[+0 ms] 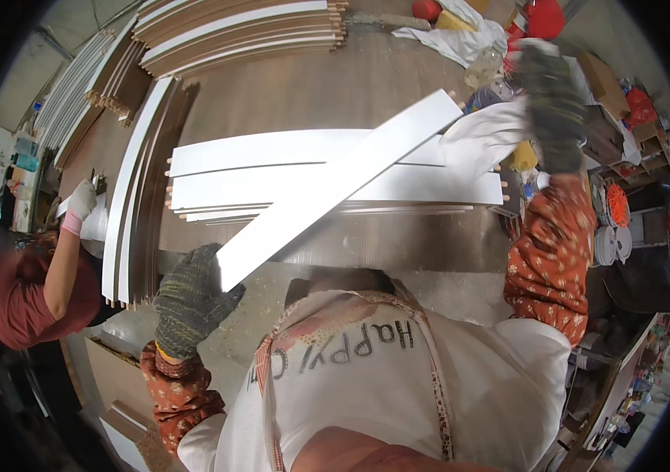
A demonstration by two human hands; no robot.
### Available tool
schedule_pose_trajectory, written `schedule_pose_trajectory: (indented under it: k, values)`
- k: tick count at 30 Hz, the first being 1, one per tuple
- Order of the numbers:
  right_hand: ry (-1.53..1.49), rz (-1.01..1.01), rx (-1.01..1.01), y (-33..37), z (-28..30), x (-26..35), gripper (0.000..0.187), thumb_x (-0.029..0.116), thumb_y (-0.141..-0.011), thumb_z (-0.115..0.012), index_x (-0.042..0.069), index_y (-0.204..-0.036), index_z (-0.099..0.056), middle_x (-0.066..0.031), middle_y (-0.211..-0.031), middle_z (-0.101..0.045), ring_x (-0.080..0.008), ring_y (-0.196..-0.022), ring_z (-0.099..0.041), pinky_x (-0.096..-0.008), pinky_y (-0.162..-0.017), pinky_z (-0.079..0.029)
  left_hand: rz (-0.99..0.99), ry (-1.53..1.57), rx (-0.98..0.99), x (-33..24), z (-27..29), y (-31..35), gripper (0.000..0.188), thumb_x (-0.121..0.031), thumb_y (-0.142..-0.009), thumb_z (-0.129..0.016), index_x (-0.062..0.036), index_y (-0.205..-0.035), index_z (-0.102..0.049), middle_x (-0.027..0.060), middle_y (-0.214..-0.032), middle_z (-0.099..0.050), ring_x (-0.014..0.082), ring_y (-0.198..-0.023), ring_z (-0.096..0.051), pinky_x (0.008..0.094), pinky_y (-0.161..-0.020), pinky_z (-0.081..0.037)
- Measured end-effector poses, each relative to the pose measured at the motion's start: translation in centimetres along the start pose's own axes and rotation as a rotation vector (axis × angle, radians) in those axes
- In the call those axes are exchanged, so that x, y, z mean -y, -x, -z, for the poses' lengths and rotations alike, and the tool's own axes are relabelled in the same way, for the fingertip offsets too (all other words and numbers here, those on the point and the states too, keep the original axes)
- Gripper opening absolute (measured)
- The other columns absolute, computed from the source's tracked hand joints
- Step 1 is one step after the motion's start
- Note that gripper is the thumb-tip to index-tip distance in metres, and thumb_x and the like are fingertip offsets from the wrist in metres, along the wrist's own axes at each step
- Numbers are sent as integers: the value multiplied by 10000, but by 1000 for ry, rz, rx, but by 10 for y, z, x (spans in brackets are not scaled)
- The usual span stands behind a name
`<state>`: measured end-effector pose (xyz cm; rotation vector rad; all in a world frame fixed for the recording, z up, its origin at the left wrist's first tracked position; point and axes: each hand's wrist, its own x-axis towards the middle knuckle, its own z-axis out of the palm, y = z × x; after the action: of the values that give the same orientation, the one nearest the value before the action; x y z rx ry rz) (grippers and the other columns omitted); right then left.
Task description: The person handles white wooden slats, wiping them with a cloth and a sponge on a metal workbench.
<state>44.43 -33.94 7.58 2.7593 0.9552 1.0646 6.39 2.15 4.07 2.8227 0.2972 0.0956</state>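
Observation:
My left hand (193, 303), in a dark knitted glove, grips the near end of a long white board (335, 185). The board slants away to the right, its far end showing a small dowel. It crosses over several white boards (233, 185) lying side by side on the table, with wooden dowels at their ends. My right hand (553, 110), gloved too, is smeared by motion at the far right. A white cloth (488, 138) trails from it toward the board's far end; the fingers themselves are blurred.
Brown-and-white boards (241, 35) are stacked at the back of the wooden table (272, 98). More boards (134, 189) stand along the left side. A co-worker's gloved hand (82, 198) is at far left. Bags, boxes and an orange reel (616, 204) crowd the right.

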Motion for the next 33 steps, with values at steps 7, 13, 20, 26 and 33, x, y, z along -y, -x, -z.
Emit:
schedule_pose_trajectory:
  k: [7, 13, 20, 26, 33]
  values:
    - [-411, -570, -387, 118, 103, -39, 217, 106, -948, -516, 42, -1118, -636, -98, -1106, -647, -198, -995, -630, -328, -891, -482, 101, 382, 323, -8, 1, -5, 616, -163, -667, -848, 40, -1162, -543, 33, -783, -630, 128, -618, -524, 297, -569, -457]
    - [219, -484, 109, 245, 22, -125, 357, 250, -914, -572, 96, -1236, -568, -170, -1164, -606, -288, -1094, -577, -387, -923, -463, 207, 519, 400, 2, -13, 6, 649, -284, -639, -864, 35, -1114, -557, 112, -869, -650, 191, -750, -631, 312, -665, -526]
    - [204, -621, 315, 192, 19, -25, 671, 558, -801, -611, 159, -1327, -490, -210, -1222, -556, -369, -1101, -544, -466, -916, -444, 358, 988, 766, 9, -7, -2, 687, -144, -662, -840, 62, -1226, -507, 111, -911, -673, 145, -776, -627, 289, -631, -524]
    - [-117, -484, 588, 190, -62, 10, 727, 505, -736, -648, 145, -1335, -450, -276, -1132, -539, -429, -1005, -568, -490, -830, -473, 463, 1587, 631, 8, -45, 15, 642, 1, -690, -721, 78, -1277, -474, 135, -984, -667, 126, -722, -626, 204, -574, -470]
    - [-154, -589, 327, 154, -1, 21, 683, 290, -728, -697, 93, -1337, -459, -207, -1266, -530, -377, -1129, -534, -426, -957, -435, 529, 1624, 345, -15, -41, 21, 679, 2, -630, -672, 44, -1271, -452, 229, -961, -630, 342, -783, -658, 439, -653, -582]
